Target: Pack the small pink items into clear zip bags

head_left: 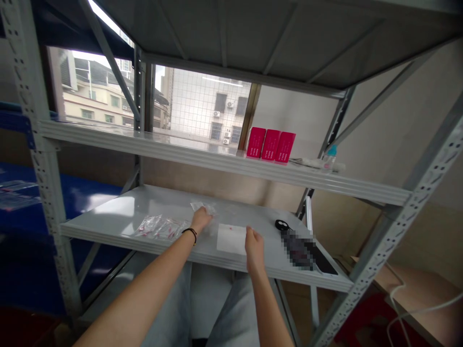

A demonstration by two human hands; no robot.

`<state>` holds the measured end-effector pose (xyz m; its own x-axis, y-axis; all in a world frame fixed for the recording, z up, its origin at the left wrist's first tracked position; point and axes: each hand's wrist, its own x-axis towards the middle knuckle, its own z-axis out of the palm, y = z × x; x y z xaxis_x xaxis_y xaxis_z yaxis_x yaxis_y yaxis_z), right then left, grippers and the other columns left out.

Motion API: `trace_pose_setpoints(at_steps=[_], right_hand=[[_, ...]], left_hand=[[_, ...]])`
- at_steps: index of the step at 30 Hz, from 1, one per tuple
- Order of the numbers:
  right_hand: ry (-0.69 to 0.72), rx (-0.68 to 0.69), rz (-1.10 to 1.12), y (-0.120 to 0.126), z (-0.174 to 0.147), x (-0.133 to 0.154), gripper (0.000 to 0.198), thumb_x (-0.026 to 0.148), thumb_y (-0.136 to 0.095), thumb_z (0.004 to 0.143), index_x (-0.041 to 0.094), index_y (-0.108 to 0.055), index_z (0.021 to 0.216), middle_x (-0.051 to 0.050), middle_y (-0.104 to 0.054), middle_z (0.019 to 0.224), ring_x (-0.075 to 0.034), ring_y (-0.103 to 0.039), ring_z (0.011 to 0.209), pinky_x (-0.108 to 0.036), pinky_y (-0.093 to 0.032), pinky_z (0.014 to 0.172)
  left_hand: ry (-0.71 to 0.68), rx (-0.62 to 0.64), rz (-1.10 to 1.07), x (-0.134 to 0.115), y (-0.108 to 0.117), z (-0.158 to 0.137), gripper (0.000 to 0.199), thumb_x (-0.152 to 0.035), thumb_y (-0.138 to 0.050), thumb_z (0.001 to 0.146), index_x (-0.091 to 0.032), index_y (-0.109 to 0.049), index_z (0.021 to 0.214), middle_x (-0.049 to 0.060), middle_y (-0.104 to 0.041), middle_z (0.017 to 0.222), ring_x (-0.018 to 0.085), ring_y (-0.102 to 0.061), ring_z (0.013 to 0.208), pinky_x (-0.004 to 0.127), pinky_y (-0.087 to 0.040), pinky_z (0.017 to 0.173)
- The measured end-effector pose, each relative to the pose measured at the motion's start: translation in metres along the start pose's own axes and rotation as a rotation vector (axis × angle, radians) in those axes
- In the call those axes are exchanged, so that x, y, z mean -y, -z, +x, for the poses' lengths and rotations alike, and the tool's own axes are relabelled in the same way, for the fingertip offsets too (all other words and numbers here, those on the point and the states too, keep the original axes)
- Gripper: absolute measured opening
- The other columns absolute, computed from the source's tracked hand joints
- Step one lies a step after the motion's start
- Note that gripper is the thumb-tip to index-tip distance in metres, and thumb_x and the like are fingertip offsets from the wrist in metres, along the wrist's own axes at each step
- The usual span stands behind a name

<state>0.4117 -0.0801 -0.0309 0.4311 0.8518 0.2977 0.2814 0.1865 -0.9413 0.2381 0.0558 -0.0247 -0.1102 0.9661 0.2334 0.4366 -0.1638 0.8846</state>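
Pinching the white paper (230, 241) by its right edge on the shelf (173, 202), the right hand (255, 245) has a likely light, easily creased sheet best held by edges, while the left hand (202, 219), its grip hidden, touches a plastic bag (196, 206) left of the paper.

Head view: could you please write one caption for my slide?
Left hand at clear plastic, right hand at a white sheet's edge, over a grey shelf.

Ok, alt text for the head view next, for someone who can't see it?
The left hand is at some clear plastic and the right hand at the edge of a white sheet, over a grey shelf. Clear bags lie to the left; three red boxes stand on the shelf above.
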Motion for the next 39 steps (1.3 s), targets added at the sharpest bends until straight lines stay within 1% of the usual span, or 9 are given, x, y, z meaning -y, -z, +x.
trace_pose_setpoints(at_steps=[3,6,13,16,19,22,28,35,39], right_hand=[[0.092,0.102,-0.461,-0.009,0.037,0.002,0.040,0.039,-0.043,0.092,0.020,-0.056,0.059,-0.005,-0.065,0.066,-0.019,-0.059,0.072,-0.026,-0.040,0.064],[0.140,0.211,-0.775,-0.024,0.052,-0.002,0.034,0.034,-0.047,0.091,0.017,-0.071,0.074,-0.013,-0.074,0.087,-0.025,-0.065,0.089,-0.030,-0.044,0.078],[0.241,0.278,-1.142,-0.040,0.064,-0.010,0.039,0.029,-0.036,0.098,0.013,-0.072,0.102,-0.019,-0.071,0.107,-0.027,-0.066,0.101,-0.035,-0.046,0.086],[0.261,0.291,-1.203,-0.042,0.068,-0.017,0.039,0.027,-0.034,0.099,0.013,-0.070,0.106,-0.019,-0.070,0.110,-0.026,-0.066,0.101,-0.034,-0.046,0.085],[0.267,0.296,-1.225,-0.043,0.069,-0.024,0.036,0.024,-0.034,0.099,0.012,-0.067,0.110,-0.018,-0.067,0.112,-0.026,-0.065,0.102,-0.034,-0.046,0.084],[0.275,0.287,-1.219,-0.044,0.068,-0.028,0.033,0.022,-0.036,0.099,0.012,-0.064,0.112,-0.018,-0.065,0.114,-0.025,-0.064,0.103,-0.033,-0.046,0.084],[0.312,0.260,-1.196,-0.044,0.067,-0.029,0.029,0.022,-0.039,0.099,0.012,-0.064,0.108,-0.016,-0.066,0.110,-0.024,-0.063,0.101,-0.031,-0.045,0.082],[0.372,0.210,-1.122,-0.045,0.067,-0.032,0.030,0.024,-0.040,0.098,0.012,-0.067,0.100,-0.016,-0.066,0.105,-0.027,-0.056,0.108,-0.032,-0.044,0.083],[0.387,0.158,-1.020,-0.040,0.069,-0.023,0.032,0.027,-0.041,0.097,0.012,-0.069,0.094,-0.018,-0.066,0.103,-0.029,-0.054,0.109,-0.034,-0.043,0.085]], left_hand=[[-0.066,-0.058,0.138,0.005,0.009,0.004,0.041,-0.007,-0.065,0.067,-0.011,-0.061,0.107,0.018,-0.067,0.108,0.030,-0.061,0.108,0.034,-0.044,0.087],[-0.132,-0.045,0.244,0.010,0.019,0.000,0.050,-0.002,-0.060,0.069,-0.010,-0.059,0.119,0.018,-0.066,0.111,0.028,-0.063,0.105,0.034,-0.045,0.089],[-0.297,-0.024,0.375,0.008,0.045,-0.009,0.032,-0.003,-0.055,0.076,-0.014,-0.070,0.102,0.013,-0.065,0.114,0.025,-0.062,0.107,0.032,-0.041,0.098],[-0.332,0.010,0.413,0.013,0.070,-0.023,0.029,-0.008,-0.051,0.082,-0.017,-0.071,0.101,0.010,-0.067,0.110,0.025,-0.061,0.106,0.034,-0.041,0.098],[-0.377,0.131,0.451,0.024,0.094,-0.050,0.022,-0.014,-0.055,0.084,-0.021,-0.073,0.096,0.007,-0.071,0.101,0.024,-0.063,0.099,0.032,-0.043,0.092],[-0.457,0.217,0.503,0.035,0.108,-0.079,0.019,-0.026,-0.058,0.087,-0.022,-0.071,0.100,0.008,-0.070,0.104,0.025,-0.062,0.102,0.031,-0.043,0.092],[-0.485,0.202,0.629,0.044,0.103,-0.097,0.022,-0.032,-0.050,0.093,-0.019,-0.067,0.095,0.011,-0.068,0.099,0.027,-0.061,0.100,0.035,-0.042,0.089],[-0.418,0.083,0.395,0.053,0.093,-0.087,0.017,-0.025,-0.054,0.088,-0.019,-0.070,0.089,0.011,-0.071,0.092,0.027,-0.064,0.093,0.035,-0.043,0.087],[-0.374,-0.023,0.247,0.053,0.093,-0.077,0.022,-0.029,-0.053,0.089,-0.018,-0.070,0.097,0.011,-0.073,0.100,0.027,-0.065,0.096,0.037,-0.045,0.089]])
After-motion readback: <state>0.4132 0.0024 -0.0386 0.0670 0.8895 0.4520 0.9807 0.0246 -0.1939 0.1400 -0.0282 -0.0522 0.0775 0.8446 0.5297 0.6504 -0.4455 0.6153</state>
